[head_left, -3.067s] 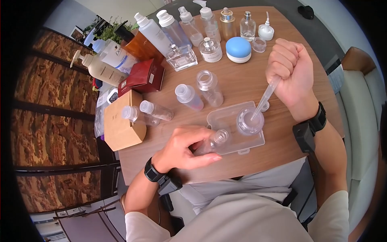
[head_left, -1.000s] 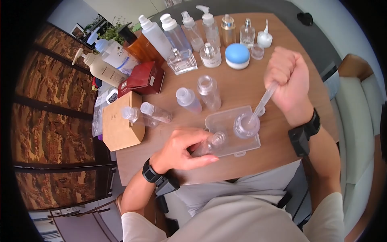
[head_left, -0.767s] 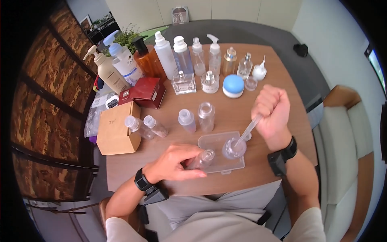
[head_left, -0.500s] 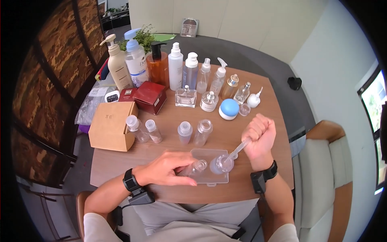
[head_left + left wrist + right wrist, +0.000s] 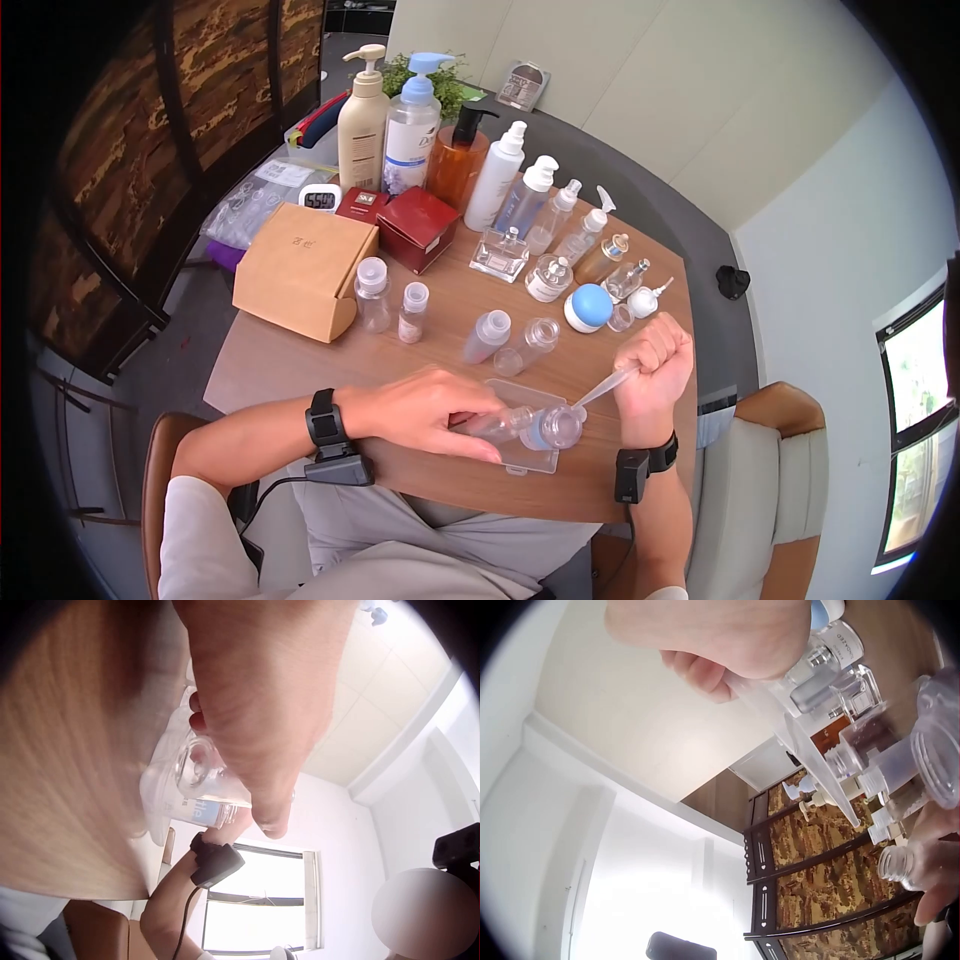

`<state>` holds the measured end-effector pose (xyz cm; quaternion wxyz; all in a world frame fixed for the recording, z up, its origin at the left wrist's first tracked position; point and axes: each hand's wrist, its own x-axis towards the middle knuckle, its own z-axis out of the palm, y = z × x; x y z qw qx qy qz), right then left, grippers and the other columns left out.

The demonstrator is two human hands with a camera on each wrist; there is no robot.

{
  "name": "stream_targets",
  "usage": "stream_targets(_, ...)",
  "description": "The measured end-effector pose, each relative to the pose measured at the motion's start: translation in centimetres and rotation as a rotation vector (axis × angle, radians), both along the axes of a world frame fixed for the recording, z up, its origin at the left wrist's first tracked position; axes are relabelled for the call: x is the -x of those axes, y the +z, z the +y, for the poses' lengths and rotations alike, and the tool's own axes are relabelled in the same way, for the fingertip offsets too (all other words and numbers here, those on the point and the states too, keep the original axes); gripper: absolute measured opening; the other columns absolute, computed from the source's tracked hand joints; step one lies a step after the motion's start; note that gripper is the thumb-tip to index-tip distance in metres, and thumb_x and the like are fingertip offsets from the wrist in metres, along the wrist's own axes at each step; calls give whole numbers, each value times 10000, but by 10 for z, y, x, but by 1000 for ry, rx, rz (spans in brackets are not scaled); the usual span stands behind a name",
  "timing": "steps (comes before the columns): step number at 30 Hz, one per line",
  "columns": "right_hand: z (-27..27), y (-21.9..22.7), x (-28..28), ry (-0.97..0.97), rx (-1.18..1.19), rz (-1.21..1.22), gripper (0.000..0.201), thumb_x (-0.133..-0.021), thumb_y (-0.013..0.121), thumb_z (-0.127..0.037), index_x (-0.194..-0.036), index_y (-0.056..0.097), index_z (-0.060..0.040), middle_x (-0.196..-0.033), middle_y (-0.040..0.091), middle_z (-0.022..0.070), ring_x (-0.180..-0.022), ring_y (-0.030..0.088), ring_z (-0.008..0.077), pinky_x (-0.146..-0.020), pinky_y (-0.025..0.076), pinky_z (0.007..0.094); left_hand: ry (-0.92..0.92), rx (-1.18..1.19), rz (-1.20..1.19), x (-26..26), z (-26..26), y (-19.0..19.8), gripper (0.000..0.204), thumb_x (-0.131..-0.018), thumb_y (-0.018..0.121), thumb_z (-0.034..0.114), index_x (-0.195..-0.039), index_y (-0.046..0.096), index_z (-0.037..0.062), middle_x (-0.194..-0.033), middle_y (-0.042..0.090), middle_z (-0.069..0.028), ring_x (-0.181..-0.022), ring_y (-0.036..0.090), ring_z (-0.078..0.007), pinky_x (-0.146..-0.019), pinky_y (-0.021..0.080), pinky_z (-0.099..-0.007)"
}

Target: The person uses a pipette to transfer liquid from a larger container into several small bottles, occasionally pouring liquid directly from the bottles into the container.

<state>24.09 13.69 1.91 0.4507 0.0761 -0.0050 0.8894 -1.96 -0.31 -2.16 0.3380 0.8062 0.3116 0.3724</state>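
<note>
My left hand (image 5: 425, 410) holds a small clear bottle (image 5: 508, 424), open-necked and tilted to the right, with thumb and fingers on either side. My right hand (image 5: 653, 375) grips a translucent plastic pipette (image 5: 606, 387) in a fist. Its thin end slants down left toward a clear, wide-mouthed container (image 5: 563, 428). In the right wrist view the pipette (image 5: 810, 754) shows whole down to its tip, outside the container (image 5: 939, 761). That container stands on a flat clear plastic case (image 5: 542, 462), right beside the bottle's neck. In the left wrist view, blue lettering shows on the container.
Behind the hands stand two open clear bottles (image 5: 488, 336), with two capped ones farther left near a brown cardboard box (image 5: 305, 268). A red box (image 5: 417, 228), a blue-lidded jar (image 5: 588, 308), perfume bottles and several pump bottles line the back of the table (image 5: 270, 360).
The head view has swung so the scene tilts and the hands sit lower. The pipette's tip, earlier over the container's mouth, has come up to its right rim. Both hands keep their holds.
</note>
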Motion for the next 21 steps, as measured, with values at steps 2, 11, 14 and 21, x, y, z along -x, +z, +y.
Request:
stream_targets(2, 0, 8, 9, 19, -20, 1, 289, -876, 388, -123, -607, 290, -161, -536, 212, -64, -458, 171, 71, -410, 135, 236, 1, -1, -8, 0, 0, -1, 393, -863, 749, 382, -1047, 690, 40, -602, 462, -50, -516, 455, -195, -505, 366, -355)
stream_targets(11, -2, 24, 40, 99, -75, -36, 299, -882, 387, -130, -603, 288, -164, -536, 210, -65, -461, 167, 70, -409, 138, 237, -25, 71, -122, -1, -1, -2, 364, -878, 742, 360, -1013, 684, 27, -581, 436, -34, -518, 423, -161, -504, 349, -341)
stream_targets(14, -4, 25, 48, 91, -70, -65, 302, -886, 387, -134, -604, 287, -166, -535, 208, -65, -457, 169, 71, -407, 140, 235, -38, 70, -121, 1, -2, 3, 356, -885, 737, 353, -1019, 681, 28, -584, 441, -28, -521, 422, -149, -503, 347, -334)
stream_targets(21, -8, 31, 56, 124, -120, -82, 298, -891, 384, -147, -611, 285, -169, -534, 215, -65, -458, 176, 72, -404, 153, 237, -118, 224, -244, 2, -2, -1, 333, -915, 712, 338, -1047, 685, 34, -618, 486, 4, -551, 431, -102, -529, 360, -301)
